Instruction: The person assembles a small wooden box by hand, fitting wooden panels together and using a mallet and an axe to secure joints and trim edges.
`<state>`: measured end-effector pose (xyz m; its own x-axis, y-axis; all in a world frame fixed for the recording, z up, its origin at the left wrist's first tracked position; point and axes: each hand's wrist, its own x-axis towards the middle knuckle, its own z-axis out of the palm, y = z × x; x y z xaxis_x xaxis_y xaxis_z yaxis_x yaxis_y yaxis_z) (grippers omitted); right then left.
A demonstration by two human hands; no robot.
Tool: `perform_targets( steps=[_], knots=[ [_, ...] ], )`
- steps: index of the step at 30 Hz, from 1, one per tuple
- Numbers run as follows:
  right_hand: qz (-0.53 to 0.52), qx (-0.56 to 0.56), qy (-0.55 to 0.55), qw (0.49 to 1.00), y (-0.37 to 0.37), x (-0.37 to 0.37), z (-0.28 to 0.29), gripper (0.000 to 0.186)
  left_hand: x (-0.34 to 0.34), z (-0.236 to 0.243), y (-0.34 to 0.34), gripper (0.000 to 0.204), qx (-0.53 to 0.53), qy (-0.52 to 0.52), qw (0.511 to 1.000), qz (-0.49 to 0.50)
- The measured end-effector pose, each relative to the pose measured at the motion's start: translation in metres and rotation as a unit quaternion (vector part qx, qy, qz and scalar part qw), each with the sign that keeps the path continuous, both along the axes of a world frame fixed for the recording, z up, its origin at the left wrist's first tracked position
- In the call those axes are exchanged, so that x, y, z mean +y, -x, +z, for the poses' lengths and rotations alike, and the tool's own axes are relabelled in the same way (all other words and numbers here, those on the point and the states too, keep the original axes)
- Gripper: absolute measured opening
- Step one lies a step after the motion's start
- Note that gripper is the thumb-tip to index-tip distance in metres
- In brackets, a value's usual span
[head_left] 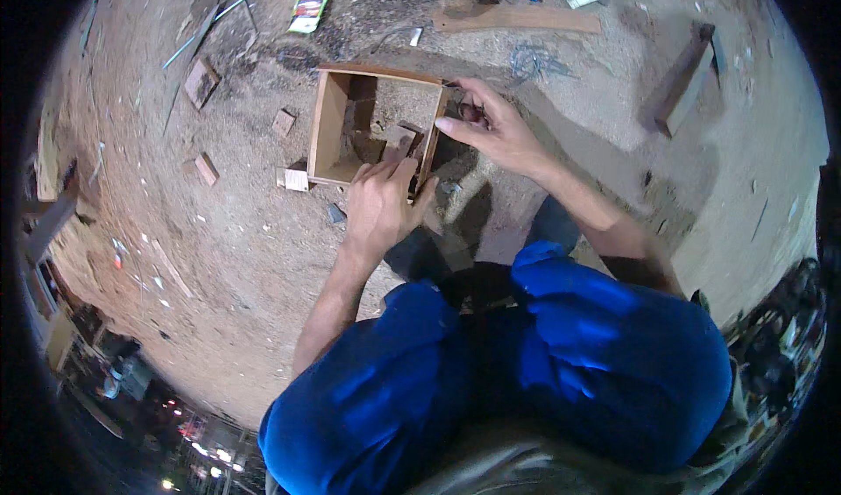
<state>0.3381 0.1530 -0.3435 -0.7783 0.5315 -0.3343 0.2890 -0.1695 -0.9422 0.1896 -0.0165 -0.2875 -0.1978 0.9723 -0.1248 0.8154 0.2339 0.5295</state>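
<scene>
This looks like a rough woodworking workshop: the gritty, littered floor point(254, 267) is strewn with wood offcuts point(201, 83), brown planks point(526, 20) and a wire tangle point(536, 62) around an open wooden frame point(327, 131), with dark clutter point(775, 346) crowding the edges.

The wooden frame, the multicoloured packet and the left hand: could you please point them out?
Wooden frame point(328, 131), head view: left wall's inner face.
Multicoloured packet point(313, 3), head view: centre.
Left hand point(378, 202), head view: back.

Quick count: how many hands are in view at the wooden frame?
2. The left hand is over the near side of the frame, toward its right corner; the right hand is by its right side. Some fingertips are hidden.
</scene>
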Motion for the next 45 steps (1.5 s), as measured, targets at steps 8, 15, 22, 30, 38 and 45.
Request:
perform_targets(
  steps=[8,15,22,30,38,45],
  knots=[
    [-0.007,0.017,-0.015,1.000,0.012,0.003,-0.017,0.072,0.000,-0.008,-0.008,0.023,0.055,-0.013,0.998,0.008],
    [0.017,0.044,0.024,0.999,0.019,0.000,-0.016,0.086,0.002,-0.007,-0.011,0.022,0.060,0.032,0.998,0.017],
    [0.003,0.047,0.029,0.998,0.024,0.002,-0.015,0.092,0.004,-0.007,-0.011,0.019,0.059,0.046,0.997,0.013],
    [0.033,-0.038,-0.027,0.998,0.031,0.006,-0.009,0.101,0.006,-0.002,-0.006,0.030,0.023,0.109,0.994,-0.002],
    [0.063,-0.031,0.087,0.994,0.032,0.014,-0.010,0.096,0.011,0.002,0.014,0.055,-0.024,0.236,0.966,-0.102],
    [0.019,-0.030,0.144,0.989,0.034,0.012,-0.003,0.094,0.021,0.004,0.011,0.043,-0.065,0.225,0.969,-0.079]
  ],
)
